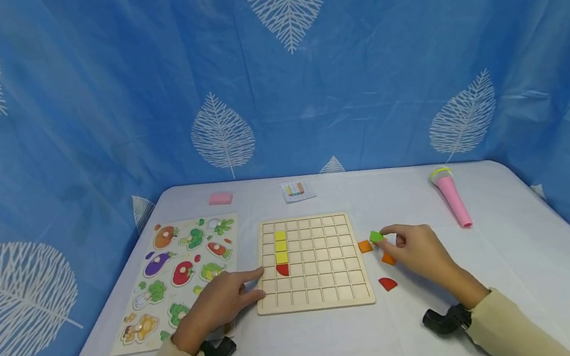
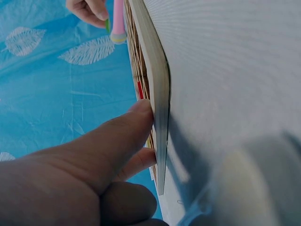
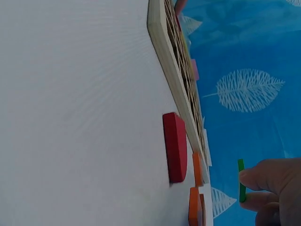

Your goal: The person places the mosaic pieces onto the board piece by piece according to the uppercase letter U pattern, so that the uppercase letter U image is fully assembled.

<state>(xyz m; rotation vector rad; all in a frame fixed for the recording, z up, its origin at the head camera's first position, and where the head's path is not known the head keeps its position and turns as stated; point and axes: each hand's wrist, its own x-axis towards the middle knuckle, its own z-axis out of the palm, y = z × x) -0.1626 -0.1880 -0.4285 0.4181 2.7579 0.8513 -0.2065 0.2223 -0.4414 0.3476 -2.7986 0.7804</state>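
Note:
My right hand (image 1: 419, 249) pinches a small green square tile (image 1: 376, 237) between thumb and fingertips, to the right of a wooden grid board (image 1: 316, 307). In the right wrist view the green tile (image 3: 241, 181) is held edge-on, raised above the table. The thumb and forefinger of my left hand (image 1: 221, 299) touch the board's left edge, spaced apart, while its other fingers curl under. Yellow square tiles (image 1: 281, 246) form a column on the board, with a red quarter-round tile (image 1: 283, 270) directly below them.
Right of the board lie orange tiles (image 1: 364, 246) and a loose red quarter-round piece (image 1: 388, 283). A vegetable puzzle board (image 1: 146, 337) is at the left, partly under my left forearm. Behind are a pink block (image 1: 220, 198) and a pattern card (image 1: 298, 191); a pink microphone (image 1: 453, 200) lies far right.

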